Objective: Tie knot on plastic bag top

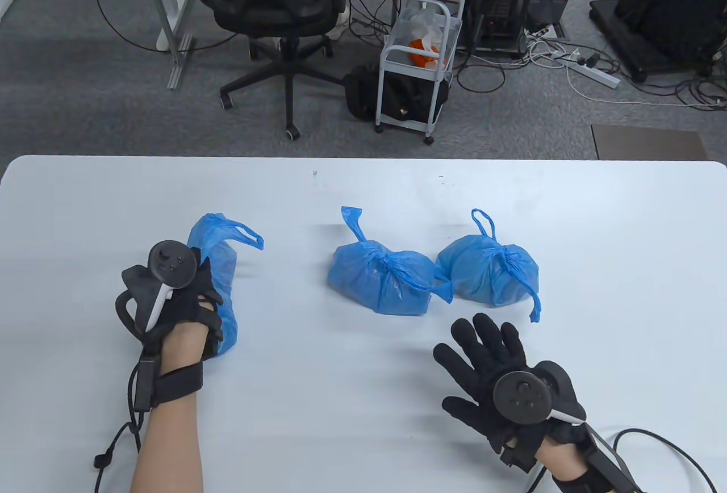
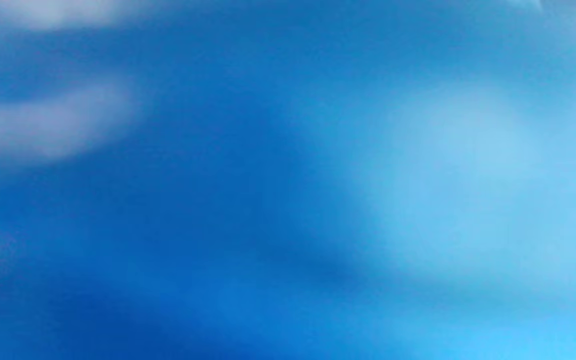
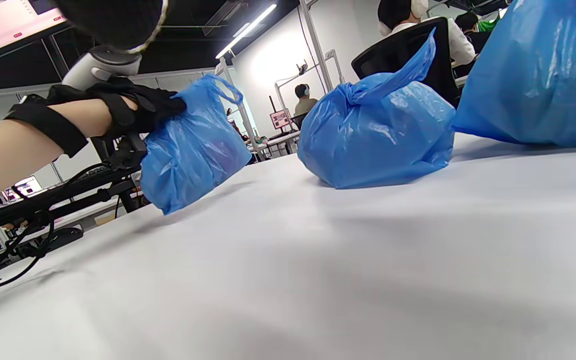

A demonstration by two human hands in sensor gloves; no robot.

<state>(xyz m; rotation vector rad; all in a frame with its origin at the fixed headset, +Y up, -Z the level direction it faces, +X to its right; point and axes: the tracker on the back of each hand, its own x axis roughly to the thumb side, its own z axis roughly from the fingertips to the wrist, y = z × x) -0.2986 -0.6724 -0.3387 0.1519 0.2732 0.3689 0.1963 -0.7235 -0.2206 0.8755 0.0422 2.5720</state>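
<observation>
My left hand (image 1: 196, 303) grips an untied blue plastic bag (image 1: 218, 266) at the table's left, with its handle loop sticking out to the right. The right wrist view shows this bag (image 3: 193, 145) lifted off the table in my left hand (image 3: 143, 107). The left wrist view is filled with blurred blue plastic (image 2: 288, 200). My right hand (image 1: 483, 356) lies flat on the table with fingers spread, holding nothing, just in front of two knotted blue bags.
Two knotted blue bags sit mid-table: one in the centre (image 1: 383, 280), also in the right wrist view (image 3: 375, 137), and one to its right (image 1: 491, 271), at the right wrist view's edge (image 3: 538, 75). The white table (image 1: 363, 413) stretches around them. An office chair and a cart stand beyond it.
</observation>
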